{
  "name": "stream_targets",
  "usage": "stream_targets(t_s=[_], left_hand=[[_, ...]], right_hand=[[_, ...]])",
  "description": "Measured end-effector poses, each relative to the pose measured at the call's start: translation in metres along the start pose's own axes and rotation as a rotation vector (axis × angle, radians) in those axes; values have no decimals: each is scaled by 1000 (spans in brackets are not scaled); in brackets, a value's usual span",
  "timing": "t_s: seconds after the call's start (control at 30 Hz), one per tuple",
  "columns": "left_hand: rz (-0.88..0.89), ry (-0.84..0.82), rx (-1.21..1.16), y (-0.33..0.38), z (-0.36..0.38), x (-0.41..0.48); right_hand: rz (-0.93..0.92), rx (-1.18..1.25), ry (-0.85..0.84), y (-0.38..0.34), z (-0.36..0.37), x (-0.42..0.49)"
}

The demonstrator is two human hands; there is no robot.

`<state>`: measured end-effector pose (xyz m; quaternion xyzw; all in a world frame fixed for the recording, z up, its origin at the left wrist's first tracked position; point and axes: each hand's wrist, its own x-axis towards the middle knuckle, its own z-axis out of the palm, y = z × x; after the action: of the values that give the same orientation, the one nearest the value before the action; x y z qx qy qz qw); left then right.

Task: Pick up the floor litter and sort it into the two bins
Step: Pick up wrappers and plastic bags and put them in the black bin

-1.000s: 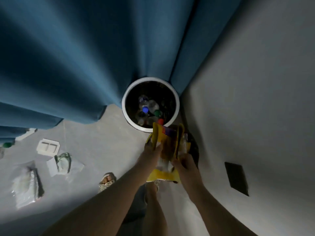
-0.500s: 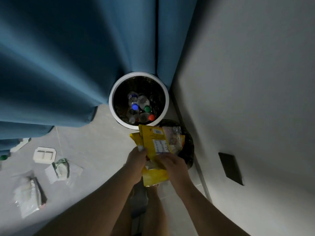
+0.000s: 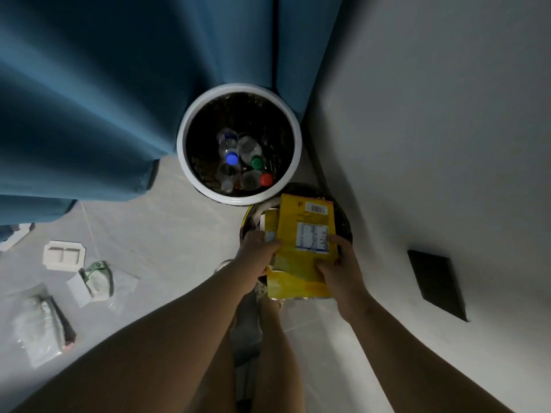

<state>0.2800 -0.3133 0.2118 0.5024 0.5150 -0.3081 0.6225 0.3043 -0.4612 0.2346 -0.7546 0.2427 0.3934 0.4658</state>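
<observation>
A white-rimmed round bin point(image 3: 182, 135) stands against the curtain, with several plastic bottles point(image 3: 238, 162) inside it. Just in front of it, by the wall, sits a smaller dark bin point(image 3: 346, 225), mostly hidden behind yellow snack packets point(image 3: 304, 254). My left hand point(image 3: 256, 251) grips the packets' left edge. Their right edge is held by my right hand point(image 3: 340, 266). The packets hang flat over the dark bin, barcode side up.
A blue curtain point(image 3: 104, 99) hangs at the left and a pale wall point(image 3: 432, 129) rises at the right with a dark socket plate point(image 3: 435, 281). On the grey floor at left lie a white moulded tray point(image 3: 64, 256), a green-white wrapper point(image 3: 98, 281) and a clear plastic bag point(image 3: 41, 323).
The yellow packets have turned from edge-on to flat, barcode side facing up, and have moved forward over the dark bin. Both hands have kept hold of them.
</observation>
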Motion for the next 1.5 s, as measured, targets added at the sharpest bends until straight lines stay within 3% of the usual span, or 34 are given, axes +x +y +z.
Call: stream_targets(t_s=[0.1,0.23,0.4,0.57,0.67,0.8,1.0,1.13,1.37,1.5], left_hand=[[40,10,87,-12,8,36],[218,57,221,-31,16,77],[365,102,631,-51,17,122],[309,120,912,-61,10,158],[277,101,993,-69,11,178],[314,149,1074,-75,16,203],[316,131,1257,-84,24,230],[284,73,1258,-77,21,224],[474,45,1269,-44,-6,140],[551,124,1262,-17,-22,78]], right_hand=[[-44,-90,56,21,8,30],[-82,-296,111,49,24,73],[-167,-519,89,75,46,109],[-86,-706,-13,97,59,143],[-18,-734,3,105,65,165],[-64,-962,34,110,79,189],[-43,-951,-3,126,101,217],[4,-834,-53,118,97,210],[-27,-791,-65,66,81,138],[-92,-788,-38,20,73,87]])
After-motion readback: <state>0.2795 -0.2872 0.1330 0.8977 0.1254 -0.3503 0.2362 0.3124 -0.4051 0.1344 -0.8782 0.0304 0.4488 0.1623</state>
